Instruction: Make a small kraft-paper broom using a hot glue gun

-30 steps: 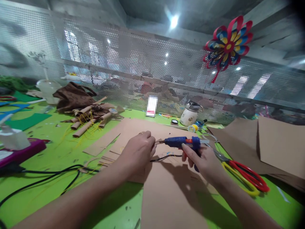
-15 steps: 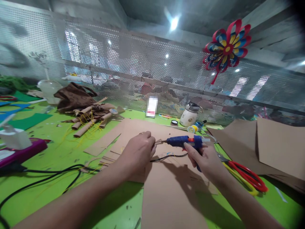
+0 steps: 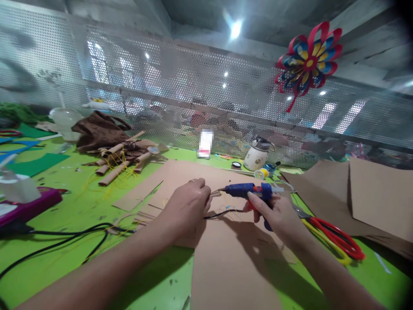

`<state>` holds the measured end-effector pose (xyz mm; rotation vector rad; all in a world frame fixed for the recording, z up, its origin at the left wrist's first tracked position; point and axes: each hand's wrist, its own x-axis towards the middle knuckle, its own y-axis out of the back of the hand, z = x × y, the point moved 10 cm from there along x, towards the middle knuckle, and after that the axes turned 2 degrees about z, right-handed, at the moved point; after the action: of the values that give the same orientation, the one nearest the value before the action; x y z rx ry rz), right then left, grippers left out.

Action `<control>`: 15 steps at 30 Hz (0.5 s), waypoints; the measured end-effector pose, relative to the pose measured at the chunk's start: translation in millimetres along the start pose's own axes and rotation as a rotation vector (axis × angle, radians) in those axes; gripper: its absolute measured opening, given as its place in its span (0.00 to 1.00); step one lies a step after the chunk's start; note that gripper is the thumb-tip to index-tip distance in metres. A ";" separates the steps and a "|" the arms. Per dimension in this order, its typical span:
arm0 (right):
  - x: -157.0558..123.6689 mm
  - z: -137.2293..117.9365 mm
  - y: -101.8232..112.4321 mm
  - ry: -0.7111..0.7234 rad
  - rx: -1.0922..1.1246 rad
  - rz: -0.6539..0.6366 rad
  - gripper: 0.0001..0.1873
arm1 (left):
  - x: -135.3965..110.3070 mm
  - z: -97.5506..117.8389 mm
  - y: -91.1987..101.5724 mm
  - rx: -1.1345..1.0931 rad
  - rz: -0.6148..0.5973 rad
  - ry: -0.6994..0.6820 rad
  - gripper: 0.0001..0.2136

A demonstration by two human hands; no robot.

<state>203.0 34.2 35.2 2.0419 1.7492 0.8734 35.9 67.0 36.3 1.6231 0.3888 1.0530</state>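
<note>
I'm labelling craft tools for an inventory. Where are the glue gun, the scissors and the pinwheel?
glue gun (image 3: pixel 240 190), head view, on its blue barrel.
scissors (image 3: pixel 318 222), head view, on the red handle near the pivot.
pinwheel (image 3: pixel 309 63), head view, on its yellow centre.

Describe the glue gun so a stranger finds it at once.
On the green table, find the brown cardboard in the middle. Over it the right hand holds the glue gun: blue, while the scissors beside it are red and yellow.

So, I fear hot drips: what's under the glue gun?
Under the glue gun lie brown cardboard sheets crossed by a black cable. The right hand, wrapped round its grip, hides what is beneath the handle. The left hand pinches a strip at the nozzle.
</note>
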 end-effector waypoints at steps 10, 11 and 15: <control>-2.7 -0.4 3.8 0.044 -0.107 0.001 0.27 | -0.4 0.4 2.7 -0.013 0.017 0.001 0.13; -3.2 0.1 4.8 0.048 -0.119 0.014 0.27 | -0.4 0.0 3.4 -0.014 0.024 0.003 0.13; -4.2 0.6 5.8 0.055 -0.156 0.039 0.27 | -0.9 -0.4 4.7 -0.018 0.035 0.001 0.13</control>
<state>207.6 29.0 37.1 1.9743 1.6187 1.0519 33.9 65.1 40.2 1.6191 0.3515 1.0806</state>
